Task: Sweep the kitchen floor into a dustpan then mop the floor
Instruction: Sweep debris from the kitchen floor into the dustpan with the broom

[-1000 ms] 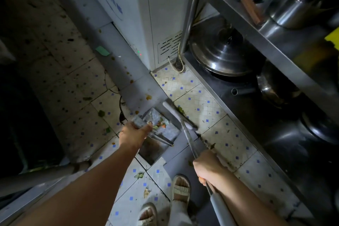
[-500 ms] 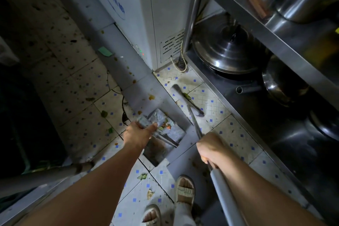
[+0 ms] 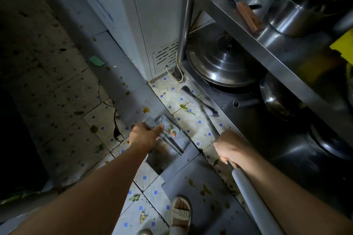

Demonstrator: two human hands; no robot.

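Beside the dustpan (image 3: 172,135), on the tiled floor (image 3: 63,101): left hand (image 3: 143,136) fingers curled round the dustpan's handle end, gripping it. Dustpan metal, tilted, with orange and green scraps lying in it next to the hand. Its thin handle bars run back from the pan toward the person.

Right of the dustpan, right hand (image 3: 230,148) fingers wrapped round the broom handle (image 3: 254,202), a firm grip. Handle grey and thick below the hand, thinner and dark above it. Broom head (image 3: 200,101) down on the floor beyond and to the right of the dustpan, against the base of the steel rack (image 3: 267,44); blurred. Green leaf scraps (image 3: 186,108) on the tiles between broom head and dustpan, close to the bristles.

Further scraps: left of the dustpan across the dim tiles, and behind it near the person's sandal (image 3: 181,213). Cracked tile just left of the dustpan. Green square scrap (image 3: 96,60) well beyond the dustpan to the left.

Beyond the dustpan, a white appliance (image 3: 152,15) with a vent grille low on its side. Right of that, the rack's lower shelf holds a large steel lid (image 3: 219,63) and a bowl (image 3: 277,97); upper shelf holds pots (image 3: 301,9) and a wooden handle (image 3: 248,17).
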